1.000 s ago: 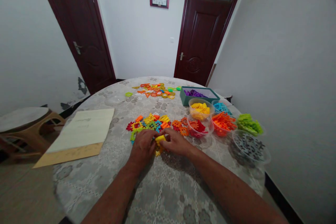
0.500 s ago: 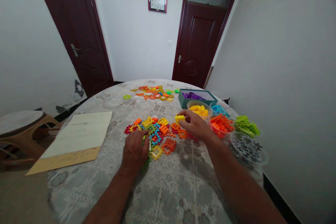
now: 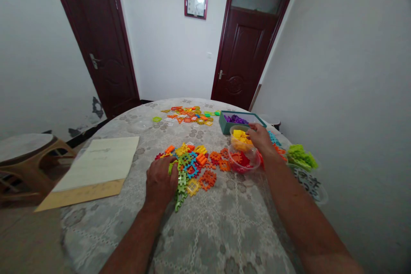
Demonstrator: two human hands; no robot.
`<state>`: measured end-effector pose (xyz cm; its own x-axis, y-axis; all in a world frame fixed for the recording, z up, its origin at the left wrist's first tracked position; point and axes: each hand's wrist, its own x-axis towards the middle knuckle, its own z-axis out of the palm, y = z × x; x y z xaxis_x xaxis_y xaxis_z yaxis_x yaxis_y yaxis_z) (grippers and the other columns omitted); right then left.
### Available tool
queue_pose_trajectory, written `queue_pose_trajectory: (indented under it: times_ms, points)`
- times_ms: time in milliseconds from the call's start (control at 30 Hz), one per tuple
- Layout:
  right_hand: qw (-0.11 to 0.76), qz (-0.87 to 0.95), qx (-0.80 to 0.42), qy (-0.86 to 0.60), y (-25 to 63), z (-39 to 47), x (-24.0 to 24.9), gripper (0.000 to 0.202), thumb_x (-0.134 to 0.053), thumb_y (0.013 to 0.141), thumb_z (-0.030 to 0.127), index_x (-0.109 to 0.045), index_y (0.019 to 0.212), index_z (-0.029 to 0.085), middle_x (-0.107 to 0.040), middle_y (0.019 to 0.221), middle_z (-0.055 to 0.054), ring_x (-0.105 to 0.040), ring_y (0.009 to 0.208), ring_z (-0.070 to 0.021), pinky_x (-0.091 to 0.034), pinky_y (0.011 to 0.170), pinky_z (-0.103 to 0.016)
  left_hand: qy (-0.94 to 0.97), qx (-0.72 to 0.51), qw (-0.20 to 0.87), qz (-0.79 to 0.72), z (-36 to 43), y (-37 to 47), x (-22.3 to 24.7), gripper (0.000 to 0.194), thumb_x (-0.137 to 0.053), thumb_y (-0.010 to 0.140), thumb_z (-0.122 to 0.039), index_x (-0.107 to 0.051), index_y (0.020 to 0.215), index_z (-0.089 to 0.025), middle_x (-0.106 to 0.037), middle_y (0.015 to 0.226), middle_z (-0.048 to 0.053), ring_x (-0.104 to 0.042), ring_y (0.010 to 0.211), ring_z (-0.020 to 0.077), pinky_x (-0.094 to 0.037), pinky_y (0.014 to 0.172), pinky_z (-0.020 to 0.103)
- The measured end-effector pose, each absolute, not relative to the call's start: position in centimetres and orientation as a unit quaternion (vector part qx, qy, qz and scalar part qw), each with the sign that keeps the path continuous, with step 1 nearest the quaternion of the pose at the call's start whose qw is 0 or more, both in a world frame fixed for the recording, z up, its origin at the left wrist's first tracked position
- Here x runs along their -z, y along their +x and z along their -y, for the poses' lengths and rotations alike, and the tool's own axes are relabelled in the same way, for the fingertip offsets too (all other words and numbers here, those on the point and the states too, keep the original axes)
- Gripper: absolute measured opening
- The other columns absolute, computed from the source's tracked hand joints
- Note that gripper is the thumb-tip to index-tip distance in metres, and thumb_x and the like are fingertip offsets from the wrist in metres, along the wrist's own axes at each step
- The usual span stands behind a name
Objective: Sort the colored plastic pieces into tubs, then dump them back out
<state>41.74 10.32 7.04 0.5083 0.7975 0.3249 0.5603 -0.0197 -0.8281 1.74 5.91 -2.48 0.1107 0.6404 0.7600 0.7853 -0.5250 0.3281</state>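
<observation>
My right hand (image 3: 259, 138) is over the clear tub of yellow plastic pieces (image 3: 240, 135), its thumb and forefinger a little apart at the right rim. No piece shows between those fingers. My left hand (image 3: 161, 180) lies on the near left side of a pile of mixed building pieces (image 3: 192, 169), fingers spread and partly bent. Lime-green pieces (image 3: 182, 178) lie by its thumb. Orange lattice pieces (image 3: 208, 179) are on the pile's right side. A clear tub of red pieces (image 3: 243, 159) stands just below the yellow tub.
A teal box of purple pieces (image 3: 236, 118) stands behind the tubs. Light-green pieces (image 3: 301, 157) and a tub of grey pieces (image 3: 305, 180) are at the right, partly behind my forearm. More pieces (image 3: 189, 115) lie at the back; a paper sheet (image 3: 99, 158) lies left.
My right hand has moved right and away from me, from beside the pile to the yellow tub. The yellow piece it held no longer shows in it. My left hand has shifted slightly left.
</observation>
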Motion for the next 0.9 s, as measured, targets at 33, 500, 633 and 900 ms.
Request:
queue_pose_trajectory:
  times_ms: [33, 500, 633, 900]
  points:
    - [0.515, 0.479, -0.113, -0.702, 41.5, -9.9, -6.9, 0.046, -0.059, 0.083, 0.02, -0.068, 0.127, 0.011, -0.075, 0.12, -0.016, -0.073, 0.078, -0.018, -0.061, 0.07, -0.032, -0.74, 0.459, 0.08, 0.485, -6.0, 1.7, 2.5, 0.018, -0.054, 0.101, -0.028, -0.065, 0.113, -0.022, -0.076, 0.111, 0.01, -0.067, 0.107, 0.0312, -0.05, 0.101, 0.049]
    - [0.415, 0.758, -0.08, -0.497, 27.4, -1.4, -0.9, 0.03, -0.053, 0.094, 0.015, -0.074, 0.113, 0.024, -0.075, 0.12, -0.011, -0.069, 0.116, -0.0267, -0.054, 0.107, -0.046, -0.705, 0.437, 0.048, 0.557, -5.9, 1.7, 2.9, 0.021, -0.053, 0.095, -0.02, -0.067, 0.111, -0.023, -0.074, 0.116, 0.011, -0.065, 0.114, 0.0309, -0.049, 0.104, 0.049]
    - [0.363, 0.778, -0.049, -0.511, 27.0, -1.8, 2.3, 0.037, -0.053, 0.098, 0.017, -0.07, 0.13, 0.022, -0.069, 0.137, -0.015, -0.062, 0.131, -0.0298, -0.049, 0.115, -0.052, -0.711, 0.41, 0.036, 0.57, -6.0, 1.7, 3.4, 0.022, -0.056, 0.095, -0.022, -0.067, 0.114, -0.021, -0.072, 0.119, 0.012, -0.064, 0.117, 0.0316, -0.049, 0.104, 0.049]
    - [0.311, 0.786, -0.003, -0.534, 26.7, -4.1, 4.5, 0.047, -0.055, 0.102, 0.025, -0.06, 0.149, 0.025, -0.056, 0.156, -0.015, -0.041, 0.152, -0.0349, -0.032, 0.125, -0.062, -0.762, 0.367, 0.013, 0.533, -6.0, 2.0, 4.5, 0.019, -0.062, 0.096, -0.029, -0.068, 0.112, -0.021, -0.07, 0.113, 0.012, -0.064, 0.112, 0.031, -0.051, 0.103, 0.05]
